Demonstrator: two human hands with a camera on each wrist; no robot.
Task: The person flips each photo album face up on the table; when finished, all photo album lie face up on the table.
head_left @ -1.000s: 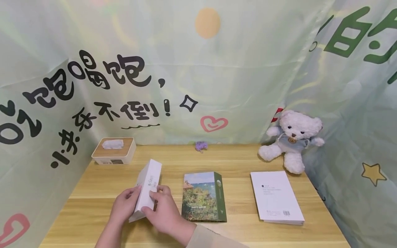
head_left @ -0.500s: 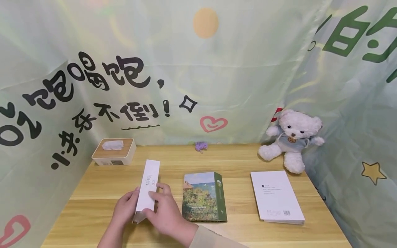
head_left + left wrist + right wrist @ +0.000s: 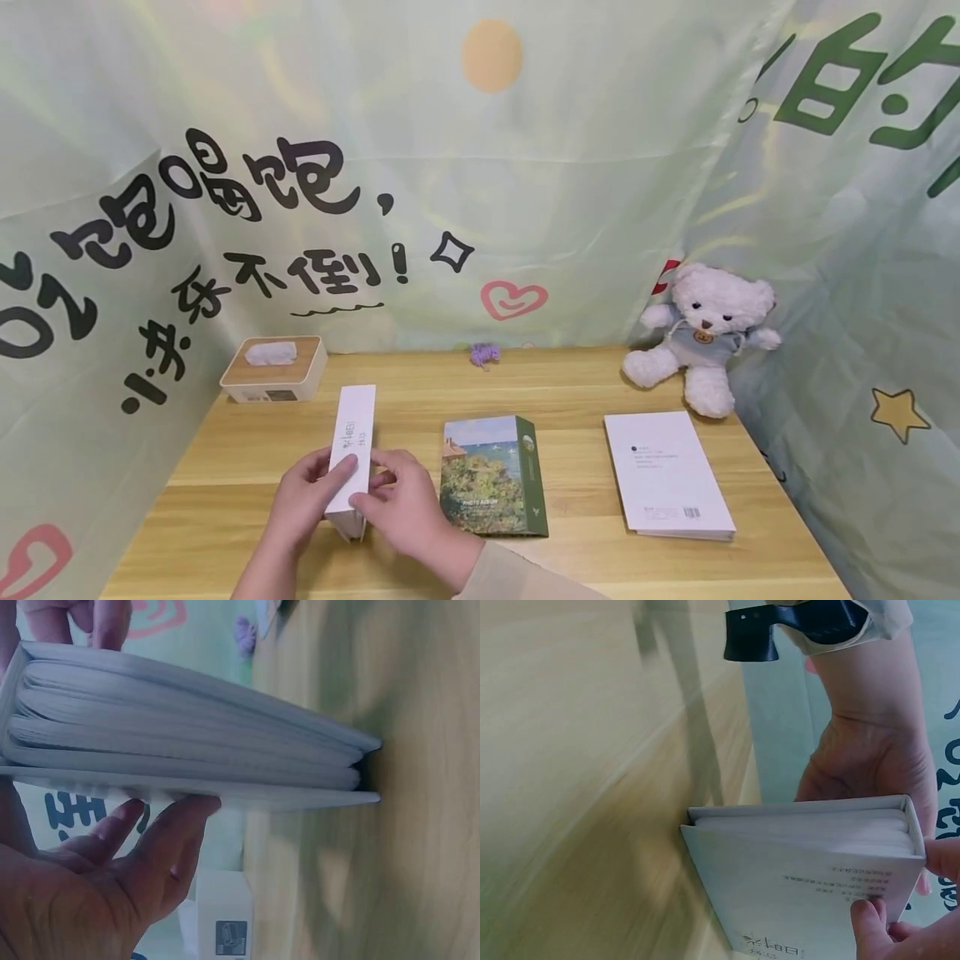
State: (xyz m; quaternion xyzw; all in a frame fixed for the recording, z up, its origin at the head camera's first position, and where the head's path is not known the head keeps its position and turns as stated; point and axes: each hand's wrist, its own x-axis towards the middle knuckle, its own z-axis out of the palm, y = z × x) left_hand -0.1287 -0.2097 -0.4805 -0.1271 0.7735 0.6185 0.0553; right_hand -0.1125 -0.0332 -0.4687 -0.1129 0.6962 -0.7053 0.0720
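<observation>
The left hand [image 3: 306, 496] and right hand [image 3: 405, 504] pinch the white book [image 3: 354, 442] from opposite sides, each thumb on its upturned spine, over the bench [image 3: 217, 454]. From that book, the photo album [image 3: 480, 475] lies at three o'clock, a second book [image 3: 667, 475] farther out that way, the bear [image 3: 705, 343] between two and three, the purple bundle [image 3: 485, 355] around two, the tissue box [image 3: 273, 375] near eleven.
</observation>
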